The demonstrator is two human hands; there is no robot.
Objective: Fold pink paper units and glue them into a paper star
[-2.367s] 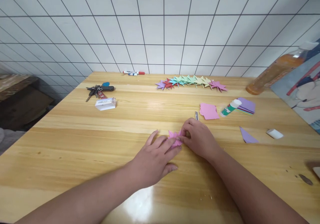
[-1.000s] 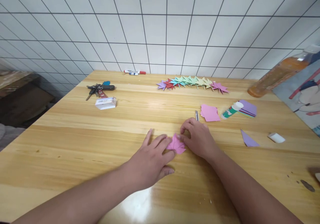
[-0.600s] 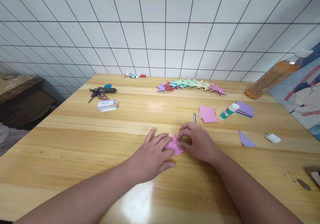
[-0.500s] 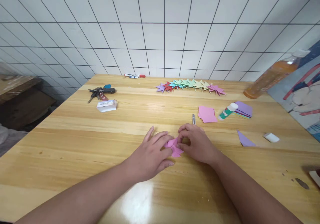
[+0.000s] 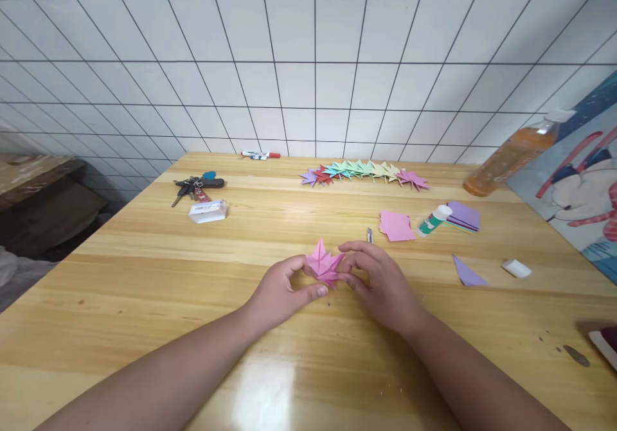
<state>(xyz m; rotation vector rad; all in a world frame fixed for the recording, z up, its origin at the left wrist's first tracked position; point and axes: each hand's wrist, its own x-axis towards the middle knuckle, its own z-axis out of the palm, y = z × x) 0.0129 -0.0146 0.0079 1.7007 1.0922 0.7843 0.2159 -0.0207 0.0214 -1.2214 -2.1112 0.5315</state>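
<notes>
A pink folded paper leaf is held between my two hands, tilted up with one point toward the wall. My left hand grips its left side, thumb in front and fingers partly behind the paper. On the other side, my right hand pinches the right edge between thumb and fingertips. Just beyond the right hand lies a small utility knife, its near end close to the knuckles. Pink paper squares lie farther back to the right.
A row of coloured folded leaves lies near the tiled wall. At right are a glue stick, stacked coloured paper, a purple triangle, an eraser and a bottle. Keys, a small box and a marker lie left.
The pink leaf has come up from the table and tilted upright. My left hand went from lying spread over it to gripping its side. The view has tipped slightly upward.
</notes>
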